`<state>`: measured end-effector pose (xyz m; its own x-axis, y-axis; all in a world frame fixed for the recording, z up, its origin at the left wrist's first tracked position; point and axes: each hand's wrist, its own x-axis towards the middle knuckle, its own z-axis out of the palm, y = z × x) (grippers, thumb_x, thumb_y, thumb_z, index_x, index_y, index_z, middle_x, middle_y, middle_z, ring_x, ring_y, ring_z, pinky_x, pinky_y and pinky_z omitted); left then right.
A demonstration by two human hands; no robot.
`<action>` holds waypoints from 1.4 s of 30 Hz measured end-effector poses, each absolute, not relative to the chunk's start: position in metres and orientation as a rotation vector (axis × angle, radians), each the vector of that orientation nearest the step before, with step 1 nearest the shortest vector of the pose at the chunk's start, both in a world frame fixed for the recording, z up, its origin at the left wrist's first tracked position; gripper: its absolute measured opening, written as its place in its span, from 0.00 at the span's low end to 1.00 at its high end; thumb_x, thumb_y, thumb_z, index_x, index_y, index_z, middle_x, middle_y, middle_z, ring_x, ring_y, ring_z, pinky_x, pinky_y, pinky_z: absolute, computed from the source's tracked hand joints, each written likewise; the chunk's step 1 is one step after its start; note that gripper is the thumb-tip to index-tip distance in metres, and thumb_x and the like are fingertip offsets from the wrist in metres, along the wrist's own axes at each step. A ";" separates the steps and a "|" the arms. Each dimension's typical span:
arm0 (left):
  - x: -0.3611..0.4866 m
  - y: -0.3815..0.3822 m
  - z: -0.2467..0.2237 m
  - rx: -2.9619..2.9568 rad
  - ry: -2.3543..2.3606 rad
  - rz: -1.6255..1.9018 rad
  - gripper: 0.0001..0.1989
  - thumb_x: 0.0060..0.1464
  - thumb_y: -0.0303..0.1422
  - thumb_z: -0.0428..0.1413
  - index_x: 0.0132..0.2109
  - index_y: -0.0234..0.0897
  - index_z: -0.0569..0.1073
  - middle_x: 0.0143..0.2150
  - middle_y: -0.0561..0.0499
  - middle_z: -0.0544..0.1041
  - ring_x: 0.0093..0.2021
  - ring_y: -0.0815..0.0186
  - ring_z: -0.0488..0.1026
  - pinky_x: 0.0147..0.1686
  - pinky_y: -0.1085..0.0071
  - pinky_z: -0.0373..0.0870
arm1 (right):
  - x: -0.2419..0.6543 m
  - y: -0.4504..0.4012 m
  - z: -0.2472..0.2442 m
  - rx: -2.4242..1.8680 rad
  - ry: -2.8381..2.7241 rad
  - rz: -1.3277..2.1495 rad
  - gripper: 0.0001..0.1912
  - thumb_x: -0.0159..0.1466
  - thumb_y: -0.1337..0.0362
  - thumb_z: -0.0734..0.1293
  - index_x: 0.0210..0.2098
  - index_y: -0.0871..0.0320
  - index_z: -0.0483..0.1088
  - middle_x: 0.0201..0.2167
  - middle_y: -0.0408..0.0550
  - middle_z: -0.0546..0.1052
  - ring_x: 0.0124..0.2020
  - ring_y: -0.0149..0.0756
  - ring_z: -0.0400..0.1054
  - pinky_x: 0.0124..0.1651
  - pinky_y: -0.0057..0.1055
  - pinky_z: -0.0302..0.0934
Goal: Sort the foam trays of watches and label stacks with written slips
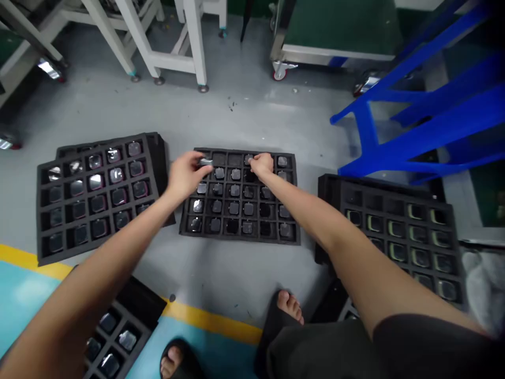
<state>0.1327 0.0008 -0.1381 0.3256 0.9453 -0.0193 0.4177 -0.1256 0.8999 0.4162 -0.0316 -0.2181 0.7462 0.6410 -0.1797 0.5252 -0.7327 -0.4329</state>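
Your two hands are well apart over the middle black tray (236, 240), which lies on the grey floor (221, 273) ahead of your feet; your left hand (188, 172) is pinched on a small glossy piece (205, 162) between thumb and finger, above the tray's far left corner; your right hand (262, 164) is at the far row, right of centre, its fingers at a second piece (248, 159); whether they grip it, you cannot tell from this view; similar square pieces sit in the tray's compartments; to the left stands a stack of filled trays (40, 210); to the right, a stack with green-edged pieces (330, 196), near a blue stool (414, 145); near left, another tray (134, 320) holds dark pieces.
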 end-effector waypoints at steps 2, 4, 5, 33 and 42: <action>0.218 0.024 -0.167 1.639 1.291 0.611 0.16 0.56 0.29 0.65 0.52 0.30 0.79 0.48 0.40 0.81 0.48 0.59 0.78 0.53 0.64 0.73 | 0.416 -0.033 -0.220 -2.575 -0.821 0.466 0.17 0.65 0.57 0.68 0.47 0.61 0.78 0.38 0.53 0.80 0.39 0.32 0.75 0.49 0.26 0.68; 0.274 0.037 -0.196 1.607 1.387 0.519 0.18 0.60 0.30 0.63 0.56 0.30 0.77 0.53 0.37 0.79 0.54 0.56 0.77 0.57 0.61 0.71 | 0.417 -0.035 -0.220 -2.552 -0.795 0.481 0.17 0.66 0.56 0.67 0.48 0.60 0.78 0.39 0.53 0.80 0.40 0.32 0.76 0.50 0.27 0.68; 0.292 0.040 -0.207 1.596 1.423 0.481 0.18 0.61 0.30 0.62 0.56 0.30 0.77 0.55 0.35 0.78 0.56 0.54 0.76 0.58 0.59 0.70 | 0.418 -0.037 -0.220 -2.543 -0.799 0.486 0.18 0.66 0.55 0.67 0.48 0.60 0.78 0.40 0.53 0.80 0.40 0.32 0.76 0.51 0.27 0.68; -0.327 -0.324 -0.265 0.931 2.427 0.030 0.17 0.60 0.35 0.55 0.53 0.34 0.80 0.53 0.40 0.80 0.54 0.51 0.77 0.57 0.59 0.72 | -0.003 -0.232 -0.199 -1.089 -2.751 1.140 0.19 0.71 0.59 0.58 0.57 0.51 0.73 0.52 0.48 0.78 0.50 0.38 0.74 0.52 0.36 0.69; -0.344 -0.316 -0.301 0.942 2.521 0.237 0.23 0.63 0.42 0.56 0.59 0.33 0.73 0.59 0.35 0.72 0.60 0.49 0.70 0.62 0.57 0.68 | -0.191 -0.243 -0.267 -1.458 -2.594 1.284 0.19 0.72 0.64 0.57 0.58 0.55 0.71 0.57 0.50 0.76 0.57 0.42 0.72 0.60 0.37 0.66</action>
